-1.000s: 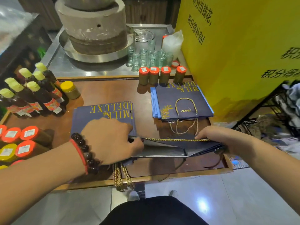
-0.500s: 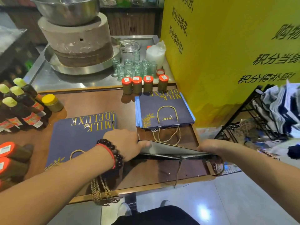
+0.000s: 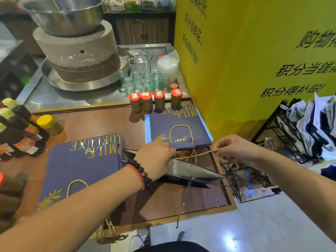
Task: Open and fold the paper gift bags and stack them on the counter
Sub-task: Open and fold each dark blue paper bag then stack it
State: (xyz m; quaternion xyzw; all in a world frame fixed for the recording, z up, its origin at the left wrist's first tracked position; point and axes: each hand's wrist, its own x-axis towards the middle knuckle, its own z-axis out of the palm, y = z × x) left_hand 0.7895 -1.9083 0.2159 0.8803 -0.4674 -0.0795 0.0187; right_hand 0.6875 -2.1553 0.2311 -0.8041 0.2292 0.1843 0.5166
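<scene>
On the brown desk point(image 3: 101, 122), the right stack point(image 3: 177, 130) of flat navy gift bags served as the landmark: it lay at the far right of the desk, printed "MILK DELUXE" in gold, a gold cord loop resting on its top face.

Just in front of that stack, a part-open bag point(image 3: 189, 171) lay on its side, its grey inside showing and its mouth pointing right toward the desk's edge. The left hand point(image 3: 156, 159), wrist ringed by a dark bead bracelet point(image 3: 141, 172) and a red string, rested on the bag's left end, fingers curled over its upper edge and holding it. The right hand point(image 3: 234, 148), to the right of the stack's near corner, pinched the gold cord point(image 3: 196, 155), which ran taut from its fingers back to the left hand. A second cord hung from the bag over the desk's front edge.

Left of the stack lay the left stack point(image 3: 81, 170) of the same bags, partly under the left forearm. Behind the right stack stood four red-capped jars point(image 3: 152, 100), with clear glasses point(image 3: 145, 80) beyond them. A yellow board point(image 3: 245, 60) rose to the stack's right.
</scene>
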